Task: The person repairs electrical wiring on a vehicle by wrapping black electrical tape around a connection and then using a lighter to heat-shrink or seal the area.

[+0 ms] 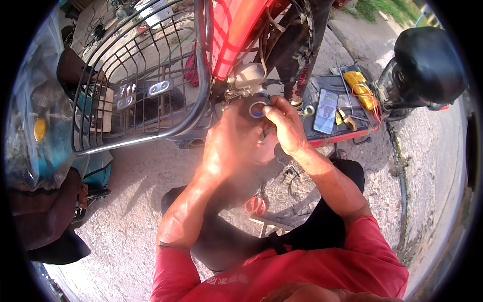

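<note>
A roll of dark tape (257,108) with a pale, partly blue inner ring sits at the fingertips of my right hand (288,123), pinched between thumb and fingers. Close on its left is my left hand (224,138), fingers curled below the silver metal housing (249,75) at the front of a red scooter. Haze and glare blur the left fingers, and what they grip is hidden. Under my hands hangs a pale, flat piece (265,149), its kind unclear.
A black wire basket (151,138) juts out at left beside the red body panel (234,38). On the footboard (327,80) lie a phone (326,110), a yellow meter (359,90) with leads and yellow-handled pliers (347,120). Orange-handled scissors (255,205) are between my knees.
</note>
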Action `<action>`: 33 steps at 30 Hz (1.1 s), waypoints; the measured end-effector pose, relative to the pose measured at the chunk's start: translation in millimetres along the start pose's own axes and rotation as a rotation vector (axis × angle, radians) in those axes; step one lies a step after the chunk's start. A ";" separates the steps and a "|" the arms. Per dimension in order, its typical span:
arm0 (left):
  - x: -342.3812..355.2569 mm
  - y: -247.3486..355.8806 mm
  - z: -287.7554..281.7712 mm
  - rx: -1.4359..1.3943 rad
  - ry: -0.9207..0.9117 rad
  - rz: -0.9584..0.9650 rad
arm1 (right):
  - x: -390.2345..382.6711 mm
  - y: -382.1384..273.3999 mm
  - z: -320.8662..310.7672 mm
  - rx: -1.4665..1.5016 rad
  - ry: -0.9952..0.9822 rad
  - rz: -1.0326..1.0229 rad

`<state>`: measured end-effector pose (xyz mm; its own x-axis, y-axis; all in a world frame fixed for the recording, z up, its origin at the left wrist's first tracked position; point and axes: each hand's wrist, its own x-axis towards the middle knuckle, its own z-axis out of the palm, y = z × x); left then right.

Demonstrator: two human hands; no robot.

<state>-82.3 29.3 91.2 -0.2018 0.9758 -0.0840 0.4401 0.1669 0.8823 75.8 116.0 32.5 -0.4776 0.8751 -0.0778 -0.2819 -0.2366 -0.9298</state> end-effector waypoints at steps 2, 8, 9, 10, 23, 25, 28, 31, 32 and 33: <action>-0.1 -1.5 0.6 -0.002 0.001 0.005 | 0.7 1.0 -0.8 0.023 -0.011 0.007; 1.0 -7.7 2.4 0.059 0.018 0.039 | 0.8 1.1 -0.4 0.009 -0.005 0.004; 0.9 -7.3 2.2 0.061 0.017 0.042 | 0.8 1.2 -0.1 0.011 -0.003 0.003; 0.8 -6.7 2.0 0.063 0.016 0.044 | 0.8 1.3 0.3 0.013 -0.001 0.002; 0.2 -8.5 3.2 0.082 0.029 0.064 | 1.2 6.0 -2.5 0.025 -0.010 -0.005; 0.3 -4.8 1.7 0.049 0.018 0.051 | 2.1 7.2 -3.4 0.010 -0.010 -0.021; -0.1 -1.3 0.4 0.013 0.014 0.038 | 1.1 4.9 -0.1 0.004 0.017 -0.009; 0.8 -6.0 0.9 0.017 0.024 0.059 | 1.2 5.2 2.5 0.004 0.032 -0.015; 1.5 -8.3 1.8 0.021 0.025 0.071 | 1.1 6.1 1.8 0.002 0.035 -0.023; 1.7 -8.5 2.1 0.004 0.020 0.067 | 1.2 7.0 1.4 0.006 0.038 -0.017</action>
<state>-84.5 29.9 82.6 -0.1888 0.9819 -0.0156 0.4566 0.1018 0.8838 72.1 114.8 26.4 -0.4403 0.8947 -0.0756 -0.2948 -0.2236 -0.9290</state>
